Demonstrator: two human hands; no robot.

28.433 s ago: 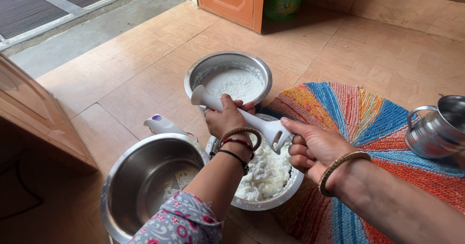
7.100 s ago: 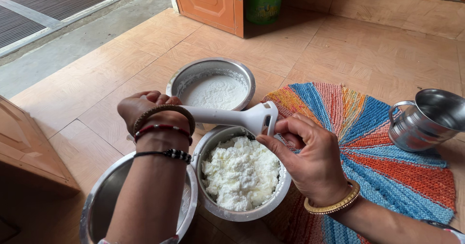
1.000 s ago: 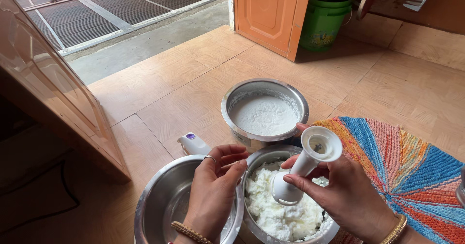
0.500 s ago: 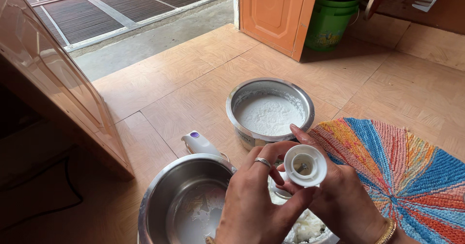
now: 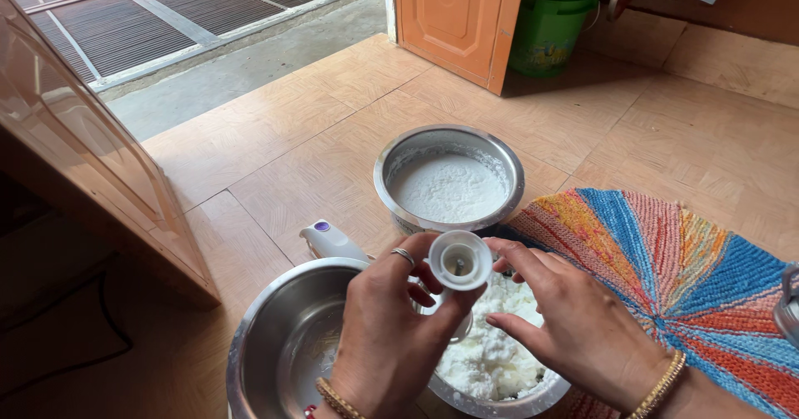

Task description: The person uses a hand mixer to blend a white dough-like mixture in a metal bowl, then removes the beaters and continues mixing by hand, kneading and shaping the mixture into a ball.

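My left hand (image 5: 387, 336) grips a white blender shaft (image 5: 459, 262), held upright with its open round end facing up. Its lower part is hidden behind my fingers. My right hand (image 5: 574, 327) hovers just to the right of the shaft, fingers spread and touching its side. Both hands are above a steel bowl of lumpy white curd (image 5: 499, 357). Left of it stands a larger steel pot (image 5: 283, 348) with a little white residue inside. Farther away a third steel bowl (image 5: 449, 182) holds smooth white liquid.
A white blender motor handle with a purple button (image 5: 331, 241) lies on the tiled floor beside the pot. A colourful round woven mat (image 5: 666, 261) lies to the right. A wooden cabinet (image 5: 75, 161), orange door (image 5: 454, 15) and green bucket (image 5: 553, 24) stand around.
My left hand has taken hold of the shaft, and my right hand has let go and opened beside it. The shaft now stands more upright above the curd bowl.
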